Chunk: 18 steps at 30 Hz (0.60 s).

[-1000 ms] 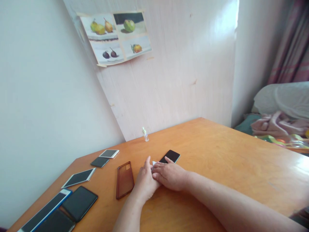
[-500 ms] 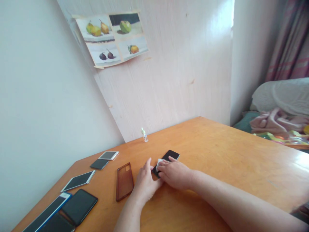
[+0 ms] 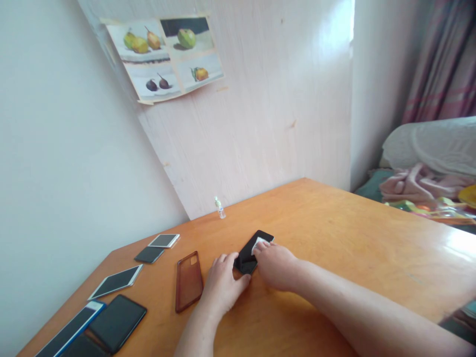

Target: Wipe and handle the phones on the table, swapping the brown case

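A black smartphone [image 3: 246,256] lies face up on the wooden table, slanting away from me. My left hand [image 3: 223,283] grips its near end, with fingers at the left edge and thumb at the near corner. Under the fingertips of my right hand [image 3: 275,266], a small white tissue [image 3: 257,244] is pressed on the upper right part of the screen. To the left of my left hand rests a translucent brown phone case [image 3: 189,283], its camera cutout at the far end.
A small clear spray bottle [image 3: 220,209] stands by the wall. Along the left lie a white phone [image 3: 165,240], a dark phone [image 3: 149,254], another white phone [image 3: 117,282], a blue-edged phone [image 3: 72,327] and a black folding case [image 3: 119,322]. Fruit pictures [image 3: 165,57] hang behind.
My right hand has slid the tissue up and right across the screen, uncovering the phone's near part. My left hand stays at the near end. The view has shifted slightly.
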Tool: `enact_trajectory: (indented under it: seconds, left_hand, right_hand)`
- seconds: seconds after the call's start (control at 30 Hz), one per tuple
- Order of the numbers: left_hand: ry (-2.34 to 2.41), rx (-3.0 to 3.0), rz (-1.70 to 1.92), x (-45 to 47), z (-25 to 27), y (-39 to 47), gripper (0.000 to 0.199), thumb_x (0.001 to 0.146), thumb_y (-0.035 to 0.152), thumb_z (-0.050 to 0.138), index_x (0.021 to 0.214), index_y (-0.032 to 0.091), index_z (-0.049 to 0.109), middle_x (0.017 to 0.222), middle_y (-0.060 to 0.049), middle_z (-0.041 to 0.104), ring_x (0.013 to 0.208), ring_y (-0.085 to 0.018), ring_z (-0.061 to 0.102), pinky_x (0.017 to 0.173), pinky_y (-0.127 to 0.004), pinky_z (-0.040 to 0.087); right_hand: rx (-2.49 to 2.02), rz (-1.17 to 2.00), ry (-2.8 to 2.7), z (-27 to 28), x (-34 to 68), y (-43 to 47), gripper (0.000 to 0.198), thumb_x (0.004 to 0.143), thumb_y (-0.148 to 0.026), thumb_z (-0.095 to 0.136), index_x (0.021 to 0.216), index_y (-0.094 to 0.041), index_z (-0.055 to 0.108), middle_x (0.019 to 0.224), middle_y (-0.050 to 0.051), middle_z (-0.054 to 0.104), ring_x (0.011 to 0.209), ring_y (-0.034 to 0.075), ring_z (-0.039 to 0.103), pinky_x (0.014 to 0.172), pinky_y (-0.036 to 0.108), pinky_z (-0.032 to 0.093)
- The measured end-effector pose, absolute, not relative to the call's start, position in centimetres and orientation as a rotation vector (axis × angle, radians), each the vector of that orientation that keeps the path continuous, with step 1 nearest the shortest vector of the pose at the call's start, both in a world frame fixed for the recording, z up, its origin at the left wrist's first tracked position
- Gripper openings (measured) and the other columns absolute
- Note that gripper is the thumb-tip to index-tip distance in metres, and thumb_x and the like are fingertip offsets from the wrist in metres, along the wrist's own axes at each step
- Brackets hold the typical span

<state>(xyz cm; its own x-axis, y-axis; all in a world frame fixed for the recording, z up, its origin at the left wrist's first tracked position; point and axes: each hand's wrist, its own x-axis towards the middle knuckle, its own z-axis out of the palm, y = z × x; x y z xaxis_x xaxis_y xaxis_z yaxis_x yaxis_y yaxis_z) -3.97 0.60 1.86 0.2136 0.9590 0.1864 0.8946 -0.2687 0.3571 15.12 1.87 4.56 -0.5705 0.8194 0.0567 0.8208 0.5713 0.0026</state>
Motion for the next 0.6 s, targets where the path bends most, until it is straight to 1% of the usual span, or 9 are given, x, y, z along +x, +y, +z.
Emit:
enact_trajectory:
  seconds: [0.07,0.13,0.2,0.27,0.33,0.43,0.5,0.6]
  left_hand:
    - [1.785,2.324,0.541,-4.0,1.9,0.5,0.050,0.076,0.039,0.064,0.122,0.023,0.057,0.114,-0.009,0.062,0.111,-0.026,0.054,0.094,-0.033,0.040]
    - [1.783,2.334,0.526,-3.9,2.0,0.4,0.049,0.077,0.040,0.064,0.122,0.023,0.057,0.114,-0.009,0.061,0.111,-0.026,0.054,0.094,-0.032,0.040]
    - [1.789,2.337,0.521,-3.8,2.2,0.3,0.049,0.078,0.040,0.063,0.123,0.023,0.057,0.114,-0.009,0.061,0.111,-0.026,0.054,0.094,-0.033,0.039]
    - [1.803,2.334,0.515,-3.6,2.3,0.2,0.049,0.078,0.040,0.062,0.124,0.023,0.056,0.115,-0.010,0.061,0.112,-0.027,0.054,0.095,-0.034,0.039]
    - [1.819,2.327,0.507,-3.5,2.4,0.1,0.049,0.079,0.042,0.061,0.124,0.022,0.056,0.116,-0.010,0.061,0.113,-0.028,0.053,0.096,-0.035,0.039]
    - [1.821,2.325,0.515,-3.4,2.4,0.1,0.050,0.079,0.045,0.062,0.124,0.023,0.057,0.117,-0.011,0.062,0.115,-0.029,0.053,0.098,-0.036,0.038]
    - [1.817,2.338,0.524,-3.5,2.2,0.1,0.051,0.079,0.046,0.061,0.124,0.022,0.056,0.117,-0.011,0.062,0.114,-0.029,0.053,0.098,-0.036,0.038]
    - [1.821,2.371,0.507,-3.5,2.1,0.2,0.053,0.080,0.048,0.061,0.125,0.021,0.056,0.116,-0.012,0.062,0.112,-0.029,0.054,0.096,-0.037,0.039]
  right_hand:
    - [-1.255,0.000,-2.836,4.8,14.2,0.4,0.025,0.084,-0.023,0.057,0.102,-0.011,0.070,0.115,0.021,0.064,0.115,0.031,0.058,0.096,0.040,0.046]
    - [-1.222,0.085,-2.840,5.0,14.1,0.1,0.025,0.084,-0.021,0.057,0.104,-0.013,0.069,0.115,0.019,0.064,0.107,0.029,0.063,0.089,0.039,0.051]
    - [-1.380,0.188,-2.727,4.9,14.7,1.1,0.025,0.083,-0.017,0.057,0.105,-0.015,0.069,0.111,0.017,0.067,0.098,0.028,0.067,0.080,0.036,0.053]
    - [-1.571,0.249,-2.572,4.6,15.8,3.0,0.025,0.081,-0.013,0.057,0.102,-0.015,0.070,0.105,0.017,0.069,0.094,0.029,0.068,0.075,0.036,0.053]
    - [-1.687,0.261,-2.459,4.1,17.1,5.2,0.025,0.082,-0.011,0.053,0.099,-0.014,0.071,0.100,0.019,0.070,0.092,0.030,0.069,0.075,0.037,0.052]
    - [-1.767,0.290,-2.326,3.4,18.7,7.7,0.024,0.083,-0.012,0.051,0.093,-0.014,0.073,0.099,0.020,0.071,0.093,0.030,0.068,0.079,0.037,0.049]
    - [-1.771,0.321,-2.251,3.0,19.3,8.6,0.023,0.082,-0.013,0.052,0.090,-0.015,0.074,0.098,0.018,0.072,0.094,0.029,0.067,0.079,0.035,0.048]
    - [-1.738,0.377,-2.154,2.6,19.6,9.2,0.024,0.081,-0.014,0.053,0.092,-0.017,0.074,0.097,0.014,0.073,0.094,0.025,0.066,0.079,0.030,0.046]
